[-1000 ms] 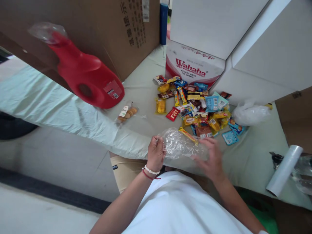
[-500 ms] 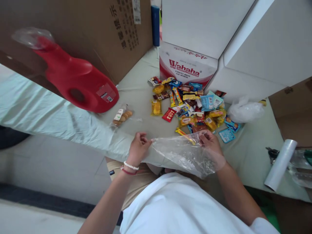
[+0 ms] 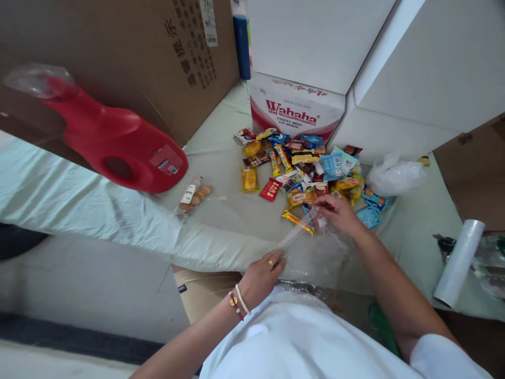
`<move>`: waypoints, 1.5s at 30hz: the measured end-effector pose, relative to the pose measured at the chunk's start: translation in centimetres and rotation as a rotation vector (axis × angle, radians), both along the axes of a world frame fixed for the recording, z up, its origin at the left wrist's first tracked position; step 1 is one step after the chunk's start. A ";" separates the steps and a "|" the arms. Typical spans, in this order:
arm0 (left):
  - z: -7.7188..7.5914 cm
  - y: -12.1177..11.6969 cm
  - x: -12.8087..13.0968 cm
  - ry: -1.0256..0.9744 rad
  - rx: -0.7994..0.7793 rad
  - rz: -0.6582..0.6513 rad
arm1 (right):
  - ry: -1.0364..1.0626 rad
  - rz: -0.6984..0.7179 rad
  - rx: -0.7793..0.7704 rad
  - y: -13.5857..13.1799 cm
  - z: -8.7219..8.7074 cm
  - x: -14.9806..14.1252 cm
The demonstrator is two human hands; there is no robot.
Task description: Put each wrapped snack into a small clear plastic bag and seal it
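Observation:
A thin clear plastic bag (image 3: 319,252) is stretched between my two hands at the near edge of the table. My left hand (image 3: 264,271), wearing a ring and bracelets, grips its lower left part with closed fingers. At the bag's upper edge, my right hand (image 3: 335,213) pinches the film beside the snack pile. A yellow wrapped snack bar (image 3: 299,222) lies just beyond the bag, partly under its edge. Behind it spreads a heap of small packaged snacks (image 3: 303,158), with a red packet (image 3: 270,189) at its left side.
On the left, a red plastic jug (image 3: 130,142) leans by a large cardboard box (image 3: 118,58). A pack of round biscuits (image 3: 193,197) lies nearer. White boxes (image 3: 298,110) stand behind; a white plastic bag (image 3: 396,176) and a film roll (image 3: 460,263) sit right.
The crumpled bag was spread open between both hands. My left hand has since moved right and nearer my body, while my right hand has shifted slightly up toward the snacks.

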State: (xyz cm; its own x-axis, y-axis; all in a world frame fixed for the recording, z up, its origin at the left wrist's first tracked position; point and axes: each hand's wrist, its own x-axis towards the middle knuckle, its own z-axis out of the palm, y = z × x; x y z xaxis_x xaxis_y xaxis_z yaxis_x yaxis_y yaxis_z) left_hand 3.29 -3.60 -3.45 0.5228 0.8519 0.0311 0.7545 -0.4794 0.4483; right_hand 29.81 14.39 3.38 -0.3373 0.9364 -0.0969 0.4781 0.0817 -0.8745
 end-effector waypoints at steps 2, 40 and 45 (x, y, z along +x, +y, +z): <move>-0.5 -0.4 0.0 -0.056 0.050 0.158 | -0.163 -0.030 0.219 0.3 1.9 1.1; 5.6 4.2 1.6 0.248 -0.119 0.253 | -0.527 0.466 0.214 -9.5 -3.4 -6.2; 4.9 5.7 -2.0 0.341 -0.213 0.443 | -0.308 0.379 0.251 -9.5 -5.0 -2.8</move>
